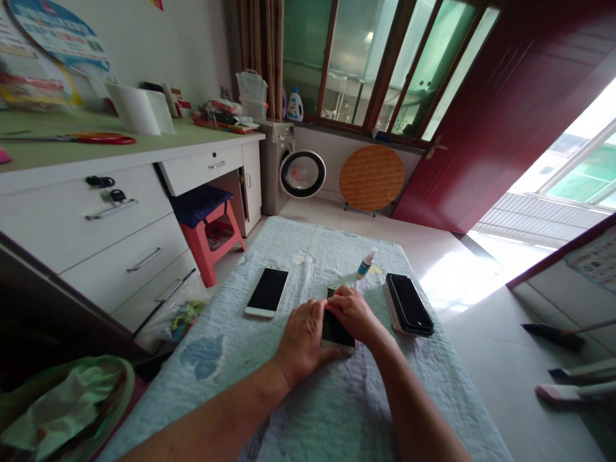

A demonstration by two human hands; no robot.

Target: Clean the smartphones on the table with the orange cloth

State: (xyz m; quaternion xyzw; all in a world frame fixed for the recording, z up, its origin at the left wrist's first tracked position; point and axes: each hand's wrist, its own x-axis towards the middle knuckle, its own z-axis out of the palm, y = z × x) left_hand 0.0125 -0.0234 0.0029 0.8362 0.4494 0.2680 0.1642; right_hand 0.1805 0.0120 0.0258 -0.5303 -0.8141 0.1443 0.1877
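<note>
Midway across the quilted cloth point(308, 410), your left hand point(302, 333) clasps the side of a dark-screened phone point(337, 330). Your right hand point(351, 311), touching the left, bends over its far end; whether it grips, I can't tell. A white phone point(268, 292) lies toward the left edge, stacked phones point(409, 305) by the right.

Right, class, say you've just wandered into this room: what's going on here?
A person is handling a phone with two bare hands over a quilted cloth. The left hand lies along its left side, thumb near its close edge, while the right hand has its fingers bunched over the far part; what the fingertips are doing is hidden. A white phone lies to the left, a dark phone tops a stack to the right, and a small bottle stands beyond.
</note>
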